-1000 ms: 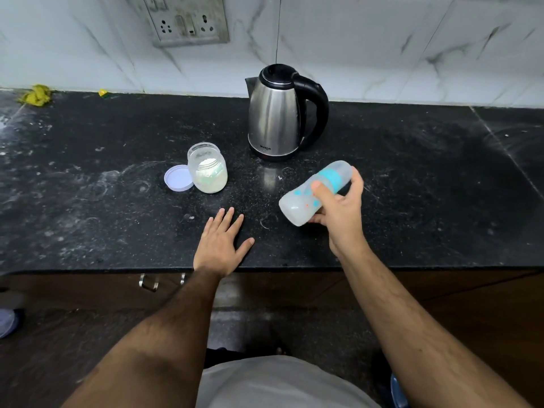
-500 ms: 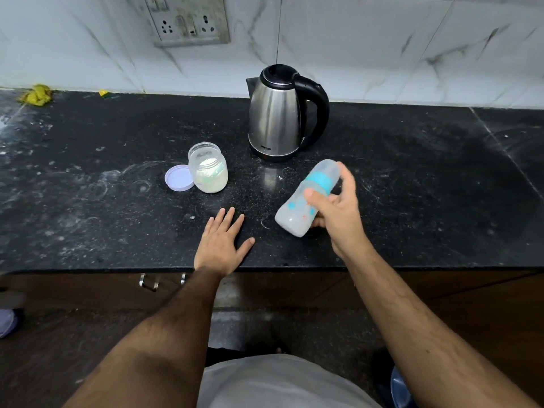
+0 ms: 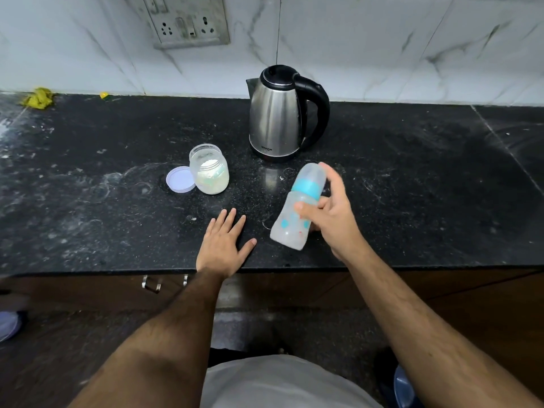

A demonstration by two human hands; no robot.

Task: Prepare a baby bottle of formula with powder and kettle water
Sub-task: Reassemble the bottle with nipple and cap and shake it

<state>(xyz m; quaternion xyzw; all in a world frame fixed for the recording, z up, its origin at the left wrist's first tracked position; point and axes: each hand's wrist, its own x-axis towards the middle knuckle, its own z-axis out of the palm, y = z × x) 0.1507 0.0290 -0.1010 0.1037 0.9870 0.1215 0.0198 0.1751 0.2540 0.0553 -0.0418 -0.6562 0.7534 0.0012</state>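
— What are the fingers doing?

— The right hand (image 3: 332, 219) has its thumb and fingers wrapped round the baby bottle (image 3: 297, 207), which it holds above the black counter (image 3: 412, 178), tilted, with the capped top leaning away toward the kettle (image 3: 279, 113) and the base toward the counter's front edge. The left hand (image 3: 223, 245) lies flat on the counter with straight, spread fingers and holds nothing.

— And around them?

— The bottle has a teal collar and a cloudy body with teal dots. To the left stands an open powder jar (image 3: 210, 170), its white lid (image 3: 180, 179) lying flat and touching its left side. The steel kettle stands upright behind, near the tiled wall, handle to the right. A wall socket (image 3: 188, 22) is above.
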